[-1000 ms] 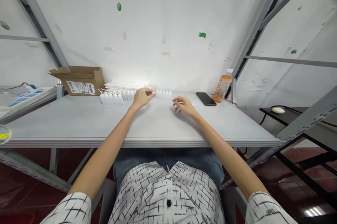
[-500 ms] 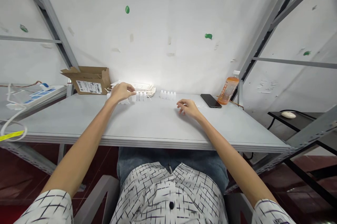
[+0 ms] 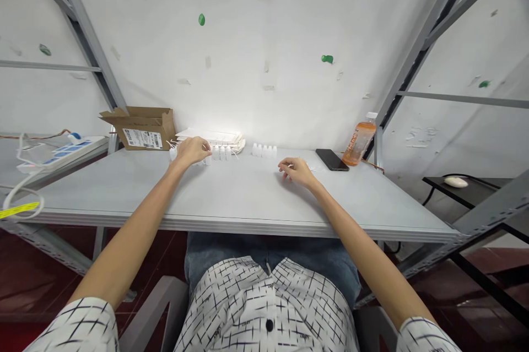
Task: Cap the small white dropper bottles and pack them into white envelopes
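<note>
White wall (image 3: 256, 21), reddish, perhaps tiled floor (image 3: 165, 247)

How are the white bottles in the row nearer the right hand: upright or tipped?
Upright: the bottles show narrow tops above wider bodies, side by side on the table. Whether they are full, I cannot tell.

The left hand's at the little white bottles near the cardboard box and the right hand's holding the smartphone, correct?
No: in the head view, the smartphone lies on the table, apart from the right hand. The left hand is at the little white bottles near the cardboard box.
</note>
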Available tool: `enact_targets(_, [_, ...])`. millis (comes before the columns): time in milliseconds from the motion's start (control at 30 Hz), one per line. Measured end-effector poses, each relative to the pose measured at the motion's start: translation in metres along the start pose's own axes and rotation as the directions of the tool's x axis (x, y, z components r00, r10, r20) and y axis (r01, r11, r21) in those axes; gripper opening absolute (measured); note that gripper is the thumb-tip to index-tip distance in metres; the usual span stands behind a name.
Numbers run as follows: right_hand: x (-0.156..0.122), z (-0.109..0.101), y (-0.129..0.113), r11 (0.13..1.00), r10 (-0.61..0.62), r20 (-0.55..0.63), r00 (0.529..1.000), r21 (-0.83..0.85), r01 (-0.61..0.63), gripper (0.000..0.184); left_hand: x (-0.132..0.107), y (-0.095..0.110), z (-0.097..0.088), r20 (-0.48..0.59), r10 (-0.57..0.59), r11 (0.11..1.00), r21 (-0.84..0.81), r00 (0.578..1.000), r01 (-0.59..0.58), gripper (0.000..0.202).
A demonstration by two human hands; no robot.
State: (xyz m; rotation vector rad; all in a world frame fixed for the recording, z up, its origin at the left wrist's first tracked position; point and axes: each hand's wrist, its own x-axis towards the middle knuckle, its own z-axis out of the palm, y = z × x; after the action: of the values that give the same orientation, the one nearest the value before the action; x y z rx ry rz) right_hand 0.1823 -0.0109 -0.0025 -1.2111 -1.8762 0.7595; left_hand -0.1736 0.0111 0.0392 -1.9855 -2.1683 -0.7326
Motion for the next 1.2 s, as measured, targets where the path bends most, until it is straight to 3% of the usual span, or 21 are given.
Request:
enact_targets(467, [0.001,0.0,0.003,1.0,-0.004,0.01,1.0,-0.011,0.004,0.013,0.003,-0.005,0.002,-0.051,-0.031,0.999,0.042,0.998,0.033,0.024])
enact_targets(833, [0.0,-0.001,0.004,1.0,0.0,0.023,1.0,-0.014,0.0,0.011,-0.003,0.009,-0.02,-0.119,-0.066,0.994,0.075,0.991,0.075,0.034])
enact_targets(1033, [0.001,0.0,0.008,0.999,-0.011,0.032,0.999,-0.036,0.012,0.013,-0.013,0.033,-0.031,-0.202,-0.075,0.997,0.02,0.977,0.081,0.034])
enact_targets(1200, [0.003,0.0,0.011,0.978,-0.056,0.038,0.998,-0.197,0.062,0.016,-0.017,0.071,-0.015,-0.15,0.108,0.992,-0.052,0.983,-0.116,0.027])
